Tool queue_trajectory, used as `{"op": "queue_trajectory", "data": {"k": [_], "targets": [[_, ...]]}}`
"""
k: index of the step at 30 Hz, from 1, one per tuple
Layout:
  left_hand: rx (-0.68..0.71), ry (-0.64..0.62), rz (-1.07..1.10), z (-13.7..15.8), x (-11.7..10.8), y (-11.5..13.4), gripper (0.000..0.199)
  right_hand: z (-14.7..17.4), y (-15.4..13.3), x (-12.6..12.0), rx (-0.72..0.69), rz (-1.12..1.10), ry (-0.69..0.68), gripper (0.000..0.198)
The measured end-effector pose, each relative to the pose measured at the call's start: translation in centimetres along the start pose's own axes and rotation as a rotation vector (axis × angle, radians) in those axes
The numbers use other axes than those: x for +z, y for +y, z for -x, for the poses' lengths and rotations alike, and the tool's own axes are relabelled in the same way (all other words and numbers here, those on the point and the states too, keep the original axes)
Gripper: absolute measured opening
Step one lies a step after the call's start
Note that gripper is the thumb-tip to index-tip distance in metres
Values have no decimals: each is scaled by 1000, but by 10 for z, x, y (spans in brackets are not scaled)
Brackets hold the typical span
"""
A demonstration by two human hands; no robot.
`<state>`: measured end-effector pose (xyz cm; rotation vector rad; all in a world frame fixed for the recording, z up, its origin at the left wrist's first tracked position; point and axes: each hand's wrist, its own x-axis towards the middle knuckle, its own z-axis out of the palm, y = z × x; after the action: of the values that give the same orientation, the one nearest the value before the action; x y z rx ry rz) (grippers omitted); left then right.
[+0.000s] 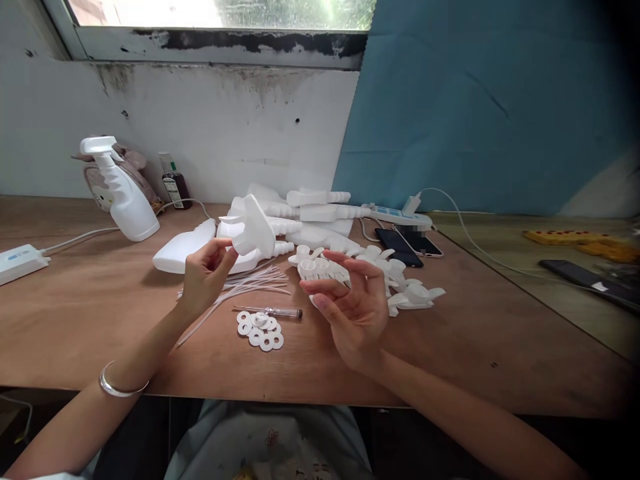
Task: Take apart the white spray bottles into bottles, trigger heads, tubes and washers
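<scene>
My left hand [207,273] pinches a white spray trigger head [254,230] between thumb and fingertips, lifted above the table. My right hand [357,310] is raised with its fingers curved and apart, in front of a pile of white trigger sprayer parts [413,293]; I see nothing held in it. Between the hands lie a small heap of white ring washers [260,331] and a screwdriver with a clear handle [285,313]. Thin white tubes [250,288] are spread beside my left hand.
Several white plastic bottles [320,213] are heaped at the back. An assembled spray bottle [133,200] stands at the left, near a small dark bottle [175,183]. A power strip [400,217], phones [420,240] and cables lie at the back right.
</scene>
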<state>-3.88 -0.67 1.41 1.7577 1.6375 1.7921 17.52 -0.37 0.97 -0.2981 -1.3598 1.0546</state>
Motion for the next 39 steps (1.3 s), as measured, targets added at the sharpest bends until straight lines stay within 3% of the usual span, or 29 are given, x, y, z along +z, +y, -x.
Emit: {"op": "queue_trajectory", "data": {"k": [11, 21, 28, 39], "targets": [[-4, -54, -2, 1, 1, -4, 21, -1, -7, 2, 212, -98, 36, 36], [-8, -64, 13, 0, 2, -6, 23, 29, -53, 26, 369, -164, 35, 43], [-40, -70, 35, 0, 4, -7, 22, 33, -67, 22, 467, -159, 14, 36], [-54, -98, 60, 0, 5, -7, 23, 43, -79, 25, 358, -66, -2, 46]]}}
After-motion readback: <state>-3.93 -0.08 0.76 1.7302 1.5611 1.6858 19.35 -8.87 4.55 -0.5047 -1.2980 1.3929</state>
